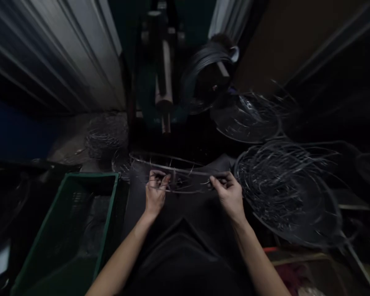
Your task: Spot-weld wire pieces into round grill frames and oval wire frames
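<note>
My left hand (156, 191) and my right hand (227, 190) are both closed on a wire frame (188, 191), with fingers curled in a pinch. The frame is a thin, rounded loop with short crosswise wires, held over the dark cloth on my lap. My left hand grips it left of the middle, while my right hand pinches its right end. Motion blur and dim light hide the exact wire ends between my fingers.
A machine with a metal rod (165, 78) stands straight ahead. Right of it hang wire coils (211, 57). A round tray (329, 205) heaped with loose wire pieces (274, 185) is at my right. At my left sits a green crate (57, 209), with a wire pile (106, 133) behind it.
</note>
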Demonstrator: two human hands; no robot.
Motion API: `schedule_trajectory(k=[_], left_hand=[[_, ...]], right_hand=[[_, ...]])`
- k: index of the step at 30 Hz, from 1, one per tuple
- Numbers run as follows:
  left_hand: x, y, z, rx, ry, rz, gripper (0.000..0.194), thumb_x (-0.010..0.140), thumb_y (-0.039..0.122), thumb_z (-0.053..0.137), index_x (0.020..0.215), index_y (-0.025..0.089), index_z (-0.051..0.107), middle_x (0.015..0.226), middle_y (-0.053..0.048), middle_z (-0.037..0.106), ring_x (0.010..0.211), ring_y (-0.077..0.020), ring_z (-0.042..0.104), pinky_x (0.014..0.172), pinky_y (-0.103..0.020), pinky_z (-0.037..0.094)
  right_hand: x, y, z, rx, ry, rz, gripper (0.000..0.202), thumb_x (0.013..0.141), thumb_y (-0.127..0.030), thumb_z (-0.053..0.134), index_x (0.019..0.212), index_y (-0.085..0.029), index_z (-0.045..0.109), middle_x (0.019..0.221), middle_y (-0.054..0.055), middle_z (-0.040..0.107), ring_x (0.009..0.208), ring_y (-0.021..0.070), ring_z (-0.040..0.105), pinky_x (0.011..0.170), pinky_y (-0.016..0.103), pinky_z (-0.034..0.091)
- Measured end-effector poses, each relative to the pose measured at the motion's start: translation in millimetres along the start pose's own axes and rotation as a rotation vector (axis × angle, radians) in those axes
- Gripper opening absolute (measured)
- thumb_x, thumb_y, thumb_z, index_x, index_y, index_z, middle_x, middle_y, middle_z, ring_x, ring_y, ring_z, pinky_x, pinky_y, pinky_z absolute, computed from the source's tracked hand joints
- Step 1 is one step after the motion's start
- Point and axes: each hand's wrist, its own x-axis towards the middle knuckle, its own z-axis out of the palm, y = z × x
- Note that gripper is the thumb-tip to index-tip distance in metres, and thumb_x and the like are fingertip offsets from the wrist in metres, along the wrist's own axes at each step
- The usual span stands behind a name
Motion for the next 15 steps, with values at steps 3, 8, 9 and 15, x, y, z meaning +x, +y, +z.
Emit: schedule_trajectory(k=[3,8,9,15], left_hand=[[-25,-34,32.2,-0.054,-0.039,-0.229,0.039,0.078,0.057,0.052,0.081,0.019,0.047,0.057,0.004,0.055,0.049,-0.0097,0.054,0.053,-0.021,0.042],[-46,-79,63.5,-0.188,0.048,-0.519,0.060,0.062,0.073,0.053,0.080,0.016,0.049,0.052,0.003,0.055,0.040,-0.0110,0.051,0.040,-0.021,0.033],[-45,-82,65.9,-0.225,0.067,-0.535,0.063,0.059,0.074,0.055,0.081,0.016,0.049,0.052,0.003,0.055,0.040,-0.0116,0.052,0.039,-0.021,0.033],[-27,-76,63.0,-0.325,0.026,-0.616,0.071,0.048,0.080,0.057,0.077,0.016,0.046,0.047,0.004,0.052,0.035,-0.0124,0.051,0.033,-0.019,0.027]], right_hand=[[5,30,-19,-0.011,-0.025,0.107,0.038,0.061,-0.046,0.073,0.077,-0.017,0.054,0.060,-0.002,0.059,0.053,0.0127,0.057,0.052,0.025,0.047],[39,61,-33,-0.379,-0.170,0.074,0.030,0.063,-0.046,0.066,0.069,-0.018,0.059,0.062,0.003,0.065,0.057,0.0187,0.061,0.054,0.029,0.047],[52,55,-35,-0.475,-0.181,0.015,0.027,0.063,-0.045,0.065,0.068,-0.019,0.060,0.065,0.005,0.066,0.060,0.0202,0.062,0.056,0.030,0.047],[155,-82,-6,-0.698,0.058,-0.767,0.028,0.080,-0.045,0.052,0.085,-0.021,0.066,0.086,0.005,0.069,0.077,0.0197,0.063,0.073,0.031,0.047]])
